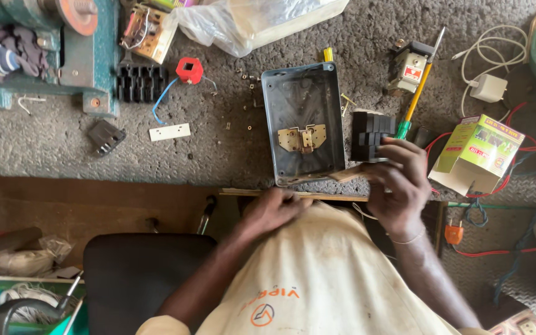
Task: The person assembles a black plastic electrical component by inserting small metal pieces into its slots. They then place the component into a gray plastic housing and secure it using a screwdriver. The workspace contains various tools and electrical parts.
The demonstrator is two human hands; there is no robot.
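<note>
The black ribbed plastic block (370, 136) sits just right of the open grey metal box (304, 124), and your right hand (398, 186) has its fingers curled around the block's near edge, wrist bent and palm turned away from you. Your left hand (274, 208) rests knuckles-up at the bench's near edge, fingers folded; whether it holds anything I cannot tell. With so shallow a grip the block could slip and knock the yellow-handled screwdriver (420, 87) beside it.
</note>
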